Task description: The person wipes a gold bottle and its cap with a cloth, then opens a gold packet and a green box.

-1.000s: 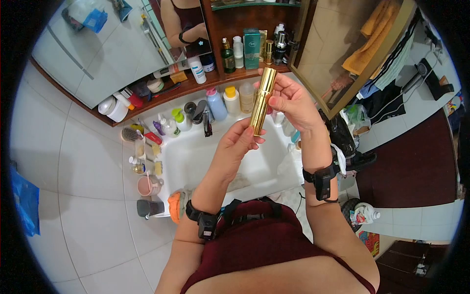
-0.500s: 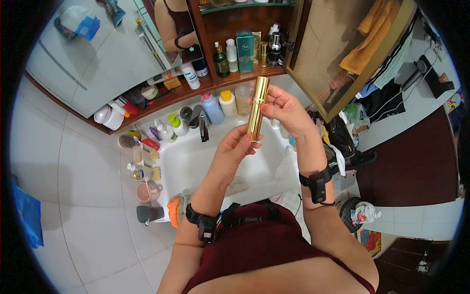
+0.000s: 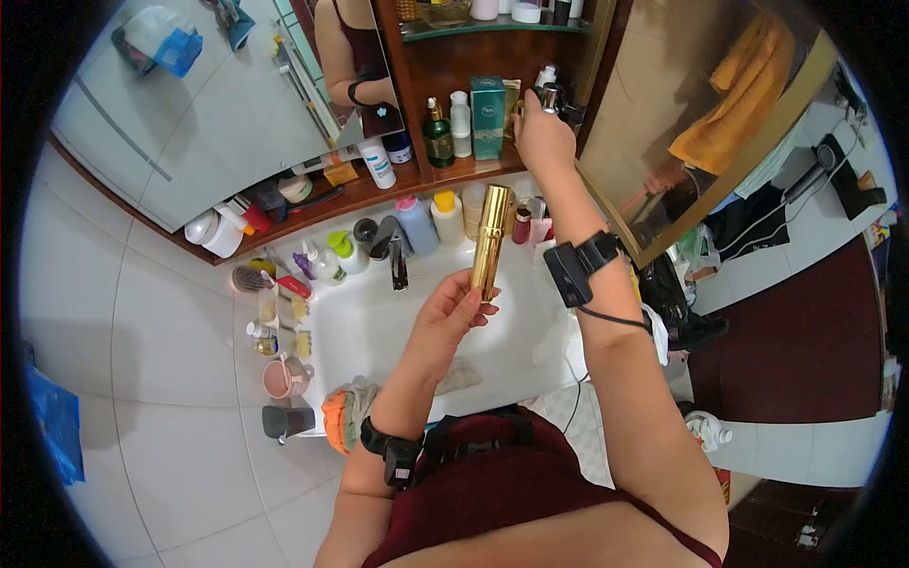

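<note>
My left hand (image 3: 454, 308) is closed around the lower end of a tall, shiny gold cosmetic tube (image 3: 490, 237), holding it upright but slightly tilted above the sink (image 3: 379, 312). My right hand (image 3: 546, 142) is at the lower shelf of the open cabinet, among the bottles on its right side. Its fingers are mostly hidden behind the back of the hand, so their grip does not show. Beside it stand a green box (image 3: 488, 118), a gold box (image 3: 511, 95) and a dark bottle with a silver top (image 3: 550, 95).
A green dropper bottle (image 3: 437, 137) and a white bottle (image 3: 461, 123) share the shelf. The mirrored cabinet door (image 3: 710, 133) stands open on the right. Several bottles, including a blue one (image 3: 415, 227), line the sink's back rim near the faucet (image 3: 396, 256).
My right hand has let go of the gold tube and moved up to the cabinet shelf. My left hand still holds the tube, now slightly lower.
</note>
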Motion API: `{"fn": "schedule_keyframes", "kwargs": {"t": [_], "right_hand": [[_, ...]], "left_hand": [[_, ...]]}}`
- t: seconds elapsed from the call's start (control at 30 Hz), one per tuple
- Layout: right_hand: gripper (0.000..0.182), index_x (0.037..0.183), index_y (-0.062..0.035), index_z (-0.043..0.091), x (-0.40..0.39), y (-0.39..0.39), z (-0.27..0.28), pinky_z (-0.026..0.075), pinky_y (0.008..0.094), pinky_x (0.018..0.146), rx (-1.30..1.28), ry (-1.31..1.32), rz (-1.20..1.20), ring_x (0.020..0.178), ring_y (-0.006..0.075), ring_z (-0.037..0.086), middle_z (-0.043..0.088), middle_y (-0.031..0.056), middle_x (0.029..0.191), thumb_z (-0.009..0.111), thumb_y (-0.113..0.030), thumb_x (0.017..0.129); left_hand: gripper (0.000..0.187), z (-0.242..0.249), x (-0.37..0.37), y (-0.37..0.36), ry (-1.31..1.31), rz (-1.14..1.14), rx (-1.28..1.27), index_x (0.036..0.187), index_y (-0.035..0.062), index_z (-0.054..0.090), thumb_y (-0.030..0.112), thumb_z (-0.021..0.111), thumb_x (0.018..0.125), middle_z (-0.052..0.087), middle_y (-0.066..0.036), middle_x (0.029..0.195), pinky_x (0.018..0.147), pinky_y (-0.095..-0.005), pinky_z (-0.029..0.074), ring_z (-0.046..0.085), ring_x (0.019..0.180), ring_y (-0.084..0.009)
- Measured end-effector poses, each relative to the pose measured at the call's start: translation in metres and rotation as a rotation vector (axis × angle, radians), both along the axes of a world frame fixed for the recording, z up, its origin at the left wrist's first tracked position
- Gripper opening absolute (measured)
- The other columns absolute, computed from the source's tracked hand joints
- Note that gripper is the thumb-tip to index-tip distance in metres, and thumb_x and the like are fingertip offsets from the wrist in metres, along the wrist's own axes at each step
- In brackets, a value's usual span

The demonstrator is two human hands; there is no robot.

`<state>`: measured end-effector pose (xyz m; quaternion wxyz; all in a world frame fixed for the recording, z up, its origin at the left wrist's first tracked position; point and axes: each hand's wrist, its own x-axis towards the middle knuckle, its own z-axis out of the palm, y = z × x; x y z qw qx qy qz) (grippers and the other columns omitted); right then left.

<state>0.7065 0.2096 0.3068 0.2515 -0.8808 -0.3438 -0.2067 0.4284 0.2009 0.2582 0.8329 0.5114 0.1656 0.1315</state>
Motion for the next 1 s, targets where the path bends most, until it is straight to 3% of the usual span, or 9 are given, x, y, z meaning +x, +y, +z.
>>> {"fn": "schedule_keyframes", "kwargs": {"t": [0.03,0.2,0.3,0.4,0.5,0.6,0.7,0.87,1.0], "right_hand": [[0.040,0.122,0.0006,0.046,0.006,0.007,0.002,0.051,0.0419,0.061,-0.066,0.016,-0.018,0.071,0.0339,0.064,0.064,0.0204,0.077,0.050,-0.015,0.085],[0.016,0.095,0.0019,0.050,0.015,0.019,-0.001,0.052,0.0425,0.064,-0.142,0.053,-0.059,0.078,0.0350,0.064,0.064,0.0234,0.082,0.043,-0.007,0.084],[0.023,0.091,-0.0022,0.052,0.019,0.013,-0.012,0.051,0.0411,0.061,-0.086,0.018,-0.070,0.075,0.0351,0.063,0.064,0.0197,0.079,0.058,-0.022,0.082],[0.029,0.098,-0.0025,0.053,-0.006,-0.020,0.009,0.051,0.0364,0.061,-0.075,0.010,0.037,0.071,0.0303,0.064,0.064,0.0154,0.075,0.062,-0.025,0.081],[0.026,0.090,-0.0024,0.057,-0.032,-0.060,0.035,0.049,0.0355,0.062,0.152,0.226,0.269,0.071,0.0255,0.063,0.065,0.0092,0.080,0.067,-0.023,0.079],[0.027,0.094,-0.0034,0.060,-0.044,-0.089,0.038,0.049,0.0256,0.061,0.553,0.872,0.618,0.074,0.0122,0.060,0.063,0.0020,0.085,0.066,-0.026,0.081],[0.027,0.106,-0.0061,0.058,-0.058,-0.115,0.047,0.047,0.0211,0.069,0.549,1.124,0.821,0.080,0.0062,0.056,0.060,-0.0029,0.090,0.059,-0.025,0.087],[0.027,0.099,-0.0028,0.059,-0.088,-0.126,0.044,0.047,0.0195,0.052,0.557,1.189,0.793,0.057,0.0071,0.055,0.061,0.0012,0.076,0.064,-0.024,0.083],[0.027,0.103,-0.0035,0.058,-0.109,-0.129,0.043,0.047,0.0194,0.059,0.486,1.171,0.813,0.065,0.0057,0.057,0.062,0.0003,0.080,0.064,-0.021,0.084]], "left_hand": [[0.033,0.000,0.000,0.000,-0.005,0.008,-0.006,0.121,0.0069,0.047,0.023,0.051,0.092,0.059,-0.006,0.104,0.078,-0.0260,0.044,0.056,0.087,-0.0128],[0.033,0.001,-0.004,0.002,-0.011,0.034,0.004,0.121,0.0069,0.047,0.022,0.051,0.092,0.059,-0.006,0.104,0.078,-0.0260,0.044,0.057,0.087,-0.0130],[0.032,-0.001,-0.004,0.003,-0.012,0.047,0.009,0.122,0.0059,0.047,0.020,0.049,0.093,0.059,-0.005,0.104,0.079,-0.0253,0.043,0.056,0.088,-0.0122],[0.032,0.000,-0.003,0.005,-0.022,0.064,0.001,0.121,0.0066,0.047,0.021,0.050,0.092,0.059,-0.005,0.104,0.078,-0.0259,0.044,0.056,0.088,-0.0128],[0.031,0.001,-0.001,0.009,-0.040,0.100,-0.015,0.119,0.0078,0.047,0.022,0.051,0.092,0.058,-0.005,0.104,0.077,-0.0266,0.045,0.057,0.088,-0.0140],[0.027,0.008,0.001,0.008,-0.099,0.132,-0.050,0.115,0.0088,0.046,0.022,0.051,0.092,0.057,-0.005,0.102,0.077,-0.0272,0.044,0.056,0.091,-0.0156],[0.028,0.010,0.002,0.006,-0.179,0.129,-0.089,0.117,0.0092,0.044,0.021,0.050,0.092,0.057,-0.005,0.102,0.078,-0.0285,0.045,0.056,0.092,-0.0170],[0.029,0.023,-0.002,-0.008,-0.256,0.068,-0.147,0.118,0.0074,0.042,0.019,0.049,0.092,0.056,-0.007,0.103,0.082,-0.0323,0.047,0.057,0.096,-0.0198],[0.032,0.030,-0.005,-0.018,-0.304,0.020,-0.177,0.121,0.0045,0.036,0.016,0.047,0.093,0.055,-0.011,0.108,0.083,-0.0340,0.049,0.058,0.099,-0.0229]]}}
